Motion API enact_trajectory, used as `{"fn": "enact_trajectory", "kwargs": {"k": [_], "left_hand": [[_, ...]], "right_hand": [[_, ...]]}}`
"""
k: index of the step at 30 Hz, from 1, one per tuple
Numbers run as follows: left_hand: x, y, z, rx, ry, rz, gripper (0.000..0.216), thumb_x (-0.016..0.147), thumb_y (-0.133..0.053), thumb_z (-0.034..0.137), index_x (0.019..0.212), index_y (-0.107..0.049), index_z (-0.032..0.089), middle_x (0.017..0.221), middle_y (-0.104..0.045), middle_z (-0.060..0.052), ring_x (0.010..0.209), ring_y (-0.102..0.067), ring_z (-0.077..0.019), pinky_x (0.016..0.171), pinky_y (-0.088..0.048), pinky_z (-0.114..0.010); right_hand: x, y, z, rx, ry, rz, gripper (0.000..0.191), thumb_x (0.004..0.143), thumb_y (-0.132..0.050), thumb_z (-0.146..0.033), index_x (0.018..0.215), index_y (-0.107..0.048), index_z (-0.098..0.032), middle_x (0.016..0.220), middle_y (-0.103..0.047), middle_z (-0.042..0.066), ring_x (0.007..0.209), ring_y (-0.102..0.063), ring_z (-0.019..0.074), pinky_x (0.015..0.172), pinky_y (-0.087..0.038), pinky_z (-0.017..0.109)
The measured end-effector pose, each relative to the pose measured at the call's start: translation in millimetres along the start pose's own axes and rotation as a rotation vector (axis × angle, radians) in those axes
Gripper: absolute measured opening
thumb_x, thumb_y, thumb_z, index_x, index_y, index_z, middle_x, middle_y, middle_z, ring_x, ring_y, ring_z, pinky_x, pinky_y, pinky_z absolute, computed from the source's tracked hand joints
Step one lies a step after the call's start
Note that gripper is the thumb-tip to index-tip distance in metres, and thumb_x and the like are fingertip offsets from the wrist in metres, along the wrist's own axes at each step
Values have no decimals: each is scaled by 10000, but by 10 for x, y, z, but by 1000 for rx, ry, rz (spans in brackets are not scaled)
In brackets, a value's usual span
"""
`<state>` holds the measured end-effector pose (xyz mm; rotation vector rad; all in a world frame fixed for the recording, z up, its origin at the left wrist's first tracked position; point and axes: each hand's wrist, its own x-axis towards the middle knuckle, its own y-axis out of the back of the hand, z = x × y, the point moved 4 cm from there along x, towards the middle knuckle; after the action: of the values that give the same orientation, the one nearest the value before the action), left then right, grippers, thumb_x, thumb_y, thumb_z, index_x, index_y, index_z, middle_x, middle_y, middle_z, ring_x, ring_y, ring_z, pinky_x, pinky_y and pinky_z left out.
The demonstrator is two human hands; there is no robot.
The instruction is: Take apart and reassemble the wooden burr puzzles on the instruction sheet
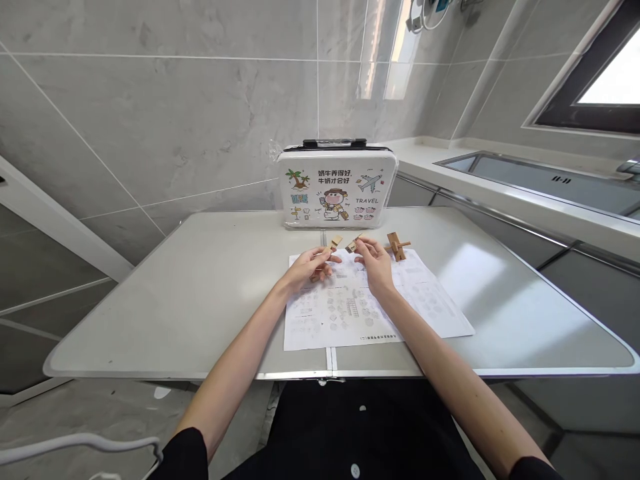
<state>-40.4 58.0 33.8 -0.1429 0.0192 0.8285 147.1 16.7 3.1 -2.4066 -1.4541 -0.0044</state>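
Note:
My left hand (311,264) is closed round a small wooden puzzle piece (334,243) whose end sticks out past my fingers; more wood shows under the palm. Just to its right, my right hand (374,260) pinches a second wooden piece (353,245) between thumb and fingers. The two pieces are close together but apart. Both hands hover over a printed instruction sheet (350,320) lying on the grey folding table (200,293). An assembled wooden cross-shaped puzzle (397,246) rests on the sheet's far right corner, beside my right hand.
A white carry case (337,187) with cartoon travel pictures stands upright at the table's far edge, behind the hands. A counter with a sink (550,180) runs along the right wall. A tiled wall is behind the table. A white tube frame (80,445) shows at lower left.

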Motion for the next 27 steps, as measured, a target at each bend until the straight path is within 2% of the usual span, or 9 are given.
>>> {"fn": "enact_trajectory", "kwargs": {"k": [6,10,12,15,19,22,27], "left_hand": [[-14,-14,40,5,-27,52,429,922,-703,487,1196,-649,162,1199,-723,-157,673,-625,-96,492,-400,-197],[16,3,11,-4,-2,93,416,982,-589,527,1116,-664,140,1063,-745,-149,632,-628,-114,444,-344,-204],[39,44,-20,43,-15,156,403,992,-564,532,1056,-661,146,1000,-741,-134,617,-625,-123,450,-346,-212],[52,143,-45,259,-114,340,272,986,-597,448,970,-652,182,950,-731,-89,666,-632,-140,547,-418,-225],[22,219,-46,650,-205,539,114,983,-599,323,954,-650,225,920,-706,-69,865,-634,-214,697,-432,-254],[6,226,-50,801,-229,570,89,981,-585,275,935,-642,225,918,-686,-88,962,-607,-263,777,-430,-289],[1,255,-90,812,-306,571,87,918,-651,232,833,-656,213,967,-677,-114,1044,-555,-307,927,-412,-353]], "right_hand": [[-46,-57,-32,37,-68,-98,437,754,-797,-548,1046,-671,-248,1093,-724,63,909,-654,187,624,-512,256],[-58,-76,-35,27,-93,-146,412,771,-779,-549,1041,-659,-262,1074,-729,48,848,-641,170,591,-482,255],[-65,-90,-24,15,-103,-180,406,775,-775,-552,1038,-659,-266,1076,-731,48,835,-637,168,586,-474,257],[-78,-107,0,7,-126,-219,406,760,-793,-547,1021,-671,-260,1059,-732,52,807,-628,163,576,-462,253],[-96,-120,-4,-8,-137,-240,403,753,-805,-539,1009,-680,-253,1042,-728,53,793,-621,158,565,-450,243],[-107,-125,-24,-11,-148,-240,403,742,-818,-535,999,-686,-254,1023,-729,50,787,-623,159,559,-444,241],[-111,-130,-38,7,-157,-239,399,733,-832,-528,988,-697,-253,1021,-726,48,750,-605,149,552,-439,243]]}}
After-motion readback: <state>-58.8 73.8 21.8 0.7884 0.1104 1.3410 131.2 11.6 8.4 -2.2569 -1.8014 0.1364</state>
